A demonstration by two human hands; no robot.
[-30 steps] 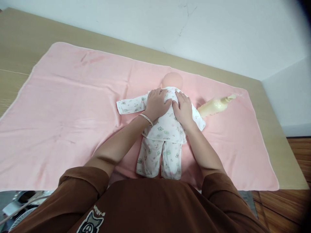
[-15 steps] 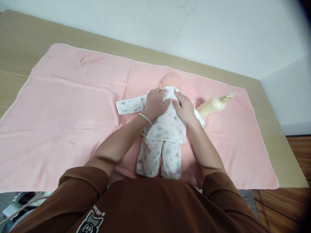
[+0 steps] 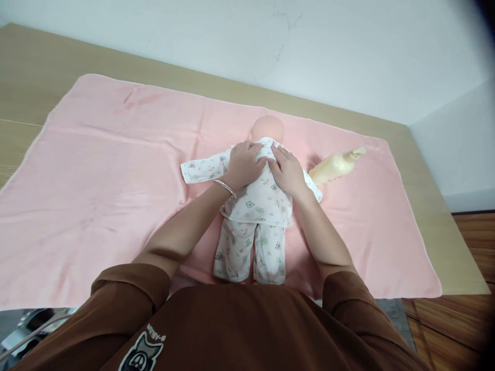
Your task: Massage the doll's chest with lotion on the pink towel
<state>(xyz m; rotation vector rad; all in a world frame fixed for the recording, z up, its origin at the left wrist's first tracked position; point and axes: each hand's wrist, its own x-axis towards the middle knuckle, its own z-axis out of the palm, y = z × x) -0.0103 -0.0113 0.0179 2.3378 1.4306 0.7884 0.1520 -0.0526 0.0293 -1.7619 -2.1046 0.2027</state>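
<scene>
A baby doll (image 3: 257, 201) in white printed pyjamas lies on a pink blanket (image 3: 116, 196), its bald head pointing away from me and its face not visible. My left hand (image 3: 245, 164) rests flat on the left of its upper back, fingers stretched toward the shoulder. On the right of the upper back lies my right hand (image 3: 288, 170), palm down with fingers extended. The two thumbs come close together over the middle. A silver bangle circles my left wrist. One pyjama sleeve spreads out to the left; the other is partly behind my right hand.
A pale yellow pump bottle (image 3: 334, 167) stands on the blanket, right of the doll. The blanket covers much of a wooden table (image 3: 436, 206) set against a white wall (image 3: 247, 46). Wooden flooring (image 3: 456, 330) shows at the right, and a cable with dark items at lower left.
The whole view has shifted slightly. Both hands stay in nearly the same place on the doll's back; nothing else has visibly moved.
</scene>
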